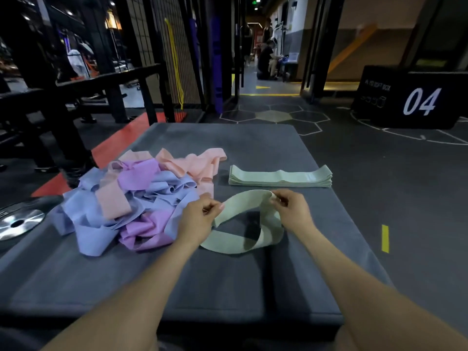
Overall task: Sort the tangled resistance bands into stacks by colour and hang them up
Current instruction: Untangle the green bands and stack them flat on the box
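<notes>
Weight plate (pixel 17 221), left edge of frame: cut off, only part visible. Tangled pile (pixel 131 198), centre left: lower bands covered by upper ones, count per colour indeterminate. Green stack (pixel 279 179): layer count too fine to resolve. Black box (pixel 415 97), right edge: cropped; small print above "04" unreadable

bands (pixel 131 198): thin, smooth, matt, rubbery
mat (pixel 253 143): grey, matt, finely grained
plate (pixel 17 220), left edge: glossy metal

head cam | forward-down, close over grey mat (pixel 253 287) | single view
</notes>
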### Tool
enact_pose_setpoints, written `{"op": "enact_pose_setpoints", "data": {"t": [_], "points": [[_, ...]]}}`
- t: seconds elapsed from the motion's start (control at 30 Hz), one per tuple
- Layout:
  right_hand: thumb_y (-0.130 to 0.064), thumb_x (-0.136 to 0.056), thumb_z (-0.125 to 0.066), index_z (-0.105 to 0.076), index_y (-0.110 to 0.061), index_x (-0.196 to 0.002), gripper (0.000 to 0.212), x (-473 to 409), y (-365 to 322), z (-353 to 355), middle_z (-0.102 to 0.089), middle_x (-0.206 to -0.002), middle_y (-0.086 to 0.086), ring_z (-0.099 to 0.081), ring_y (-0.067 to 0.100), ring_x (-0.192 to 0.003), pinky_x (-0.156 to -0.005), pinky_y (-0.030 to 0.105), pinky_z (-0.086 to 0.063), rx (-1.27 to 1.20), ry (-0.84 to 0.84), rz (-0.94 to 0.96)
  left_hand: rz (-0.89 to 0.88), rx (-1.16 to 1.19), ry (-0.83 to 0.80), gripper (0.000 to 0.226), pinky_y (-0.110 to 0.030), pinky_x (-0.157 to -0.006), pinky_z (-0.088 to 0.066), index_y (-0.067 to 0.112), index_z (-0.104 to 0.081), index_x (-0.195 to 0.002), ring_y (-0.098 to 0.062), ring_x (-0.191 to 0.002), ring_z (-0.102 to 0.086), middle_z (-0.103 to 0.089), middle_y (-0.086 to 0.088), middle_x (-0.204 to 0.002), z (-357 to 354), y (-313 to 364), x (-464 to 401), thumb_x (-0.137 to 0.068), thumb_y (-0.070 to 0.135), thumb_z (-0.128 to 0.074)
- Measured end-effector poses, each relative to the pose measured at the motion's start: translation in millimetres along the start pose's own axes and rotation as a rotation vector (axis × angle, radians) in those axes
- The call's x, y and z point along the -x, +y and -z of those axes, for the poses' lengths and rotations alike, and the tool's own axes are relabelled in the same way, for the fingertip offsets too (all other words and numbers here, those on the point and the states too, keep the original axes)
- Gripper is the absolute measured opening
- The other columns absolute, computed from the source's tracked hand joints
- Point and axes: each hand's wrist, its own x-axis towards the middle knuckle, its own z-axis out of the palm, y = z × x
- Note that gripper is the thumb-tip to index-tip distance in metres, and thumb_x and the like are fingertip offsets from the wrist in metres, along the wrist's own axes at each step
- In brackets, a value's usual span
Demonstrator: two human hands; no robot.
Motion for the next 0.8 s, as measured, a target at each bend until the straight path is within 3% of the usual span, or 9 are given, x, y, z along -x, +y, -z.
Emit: {"op": "enact_pose_setpoints", "data": {"t": [0.1, 0.27, 0.33, 0.4, 0.6, 0.8], "points": [[-0.001, -0.087, -0.056, -0.071, -0.012, -0.105, 0.026, -2, -4, -1, -0.066, -0.095, 0.000, -0.055, 0.013, -0.088, -0.066, 0.012, -0.033, 0.150, 0.009, 0.083, 0.041, 0.051, 0.003, 0.015, -0.017, -0.060, -0.042, 0.019, -0.064, -0.072, 0.006, -0.052, -0.049, -0.057, 0.015, -0.059, 0, 1, -4, -0.086, 0.014, -0.065], [-0.004, -0.086, -0.059, -0.066, -0.016, -0.116, 0.033, -4, -6, -3, -0.058, -0.114, 0.006, -0.053, 0.022, -0.109, -0.089, 0.019, -0.035, 0.177, 0.024, 0.084, 0.043, 0.131, 0.048, 0.009, -0.011, -0.066, -0.042, 0.011, -0.069, -0.082, 0.009, -0.060, -0.054, -0.064, 0.011, -0.072, 1, 6, -10, -0.087, 0.016, -0.064], [-0.012, -0.087, -0.063, -0.061, -0.015, -0.121, 0.035, -3, -9, -7, -0.055, -0.119, 0.006, -0.050, 0.024, -0.113, -0.097, 0.026, -0.037, 0.191, 0.032, 0.089, 0.077, 0.203, 0.051, 0.012, -0.017, -0.069, -0.047, 0.009, -0.070, -0.085, 0.002, -0.065, -0.056, -0.066, 0.004, -0.076, 2, 7, -11, -0.088, 0.018, -0.064], [-0.018, -0.085, -0.066, -0.056, -0.013, -0.125, 0.041, -1, -13, -14, -0.051, -0.122, 0.005, -0.047, 0.023, -0.117, -0.101, 0.029, -0.037, 0.200, 0.045, 0.120, 0.091, 0.257, 0.061, 0.010, -0.012, -0.061, -0.045, 0.009, -0.069, -0.085, -0.007, -0.067, -0.055, -0.067, -0.002, -0.079, 3, 8, -11, -0.088, 0.018, -0.064], [-0.023, -0.081, -0.070, -0.057, -0.011, -0.111, 0.034, -3, -12, -32, -0.048, -0.119, 0.005, -0.044, 0.024, -0.116, -0.093, 0.030, -0.041, 0.417, -0.120, 0.058, 0.108, 0.332, 0.086, 0.009, -0.002, -0.062, -0.041, 0.015, -0.061, -0.079, 0.010, -0.059, -0.055, -0.064, 0.005, -0.075, 6, 11, -10, -0.086, 0.012, -0.065], [-0.027, -0.078, -0.075, -0.058, -0.012, -0.111, 0.040, -3, -23, -37, -0.054, -0.110, 0.002, -0.049, 0.011, -0.090, -0.077, 0.021, -0.038, 0.357, -0.222, 0.118, 0.159, 0.405, 0.138, 0.019, -0.002, -0.056, -0.036, 0.020, -0.052, -0.075, -0.003, -0.066, -0.049, -0.057, 0.006, -0.071, 8, 12, -10, -0.089, 0.013, -0.061]]}}
